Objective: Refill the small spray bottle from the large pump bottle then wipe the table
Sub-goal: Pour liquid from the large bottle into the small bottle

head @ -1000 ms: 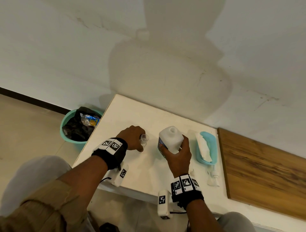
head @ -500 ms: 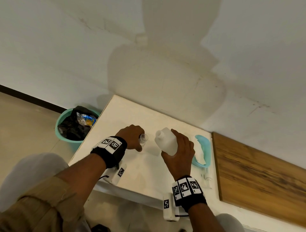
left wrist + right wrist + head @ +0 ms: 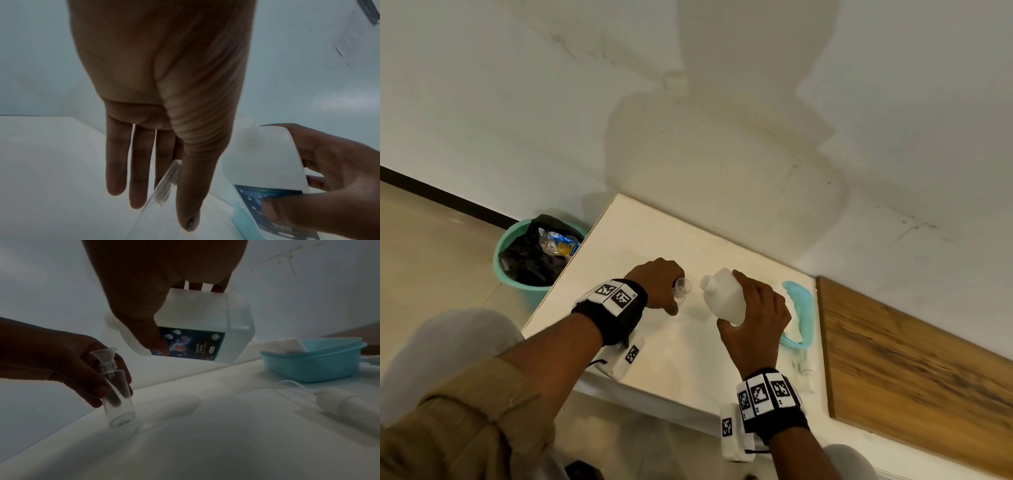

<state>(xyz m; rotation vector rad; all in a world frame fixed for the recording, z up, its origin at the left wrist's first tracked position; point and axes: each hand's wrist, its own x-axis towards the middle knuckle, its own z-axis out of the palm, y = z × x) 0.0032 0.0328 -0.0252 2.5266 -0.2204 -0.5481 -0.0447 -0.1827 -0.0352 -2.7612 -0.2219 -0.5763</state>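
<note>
My left hand (image 3: 659, 282) steadies the funnel-topped spray bottle (image 3: 118, 395) on the table (image 3: 681, 359) while my right hand (image 3: 755, 317) grips the tilted pump bottle (image 3: 724, 296), which should pour slowly, neck over funnel (image 3: 104, 353).

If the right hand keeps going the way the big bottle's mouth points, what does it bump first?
Probably the funnel on the small spray bottle that the left hand holds. The right hand tilts the large bottle toward it; depth is unclear.
</note>
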